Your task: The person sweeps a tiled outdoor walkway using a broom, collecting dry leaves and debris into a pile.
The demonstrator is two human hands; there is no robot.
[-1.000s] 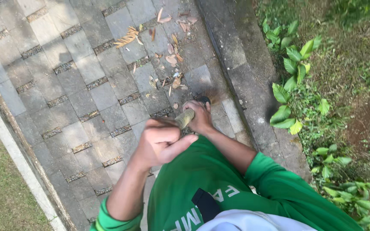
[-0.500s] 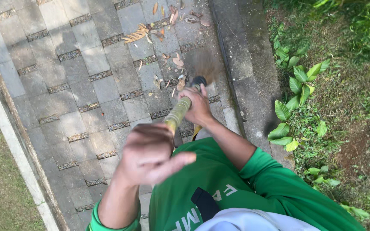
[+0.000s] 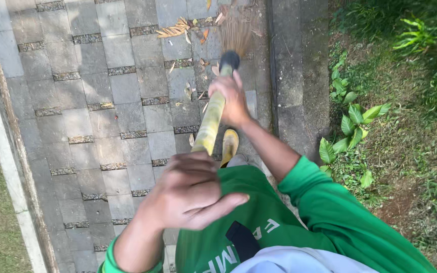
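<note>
Head view, yellow-green broom handle (image 3: 211, 119), blurred bristles (image 3: 236, 33)

broom bristles (image 3: 236, 33) blur at the top edge; left hand (image 3: 190, 194) hides the handle's end.

We see grey pavers (image 3: 127, 101) banded with mossy strips; our broom handle (image 3: 209, 124) is pale yellow-green with a black collar; our sleeves (image 3: 340, 217) are bright green; dry leaves (image 3: 173, 31) lie tan and orange.
</note>
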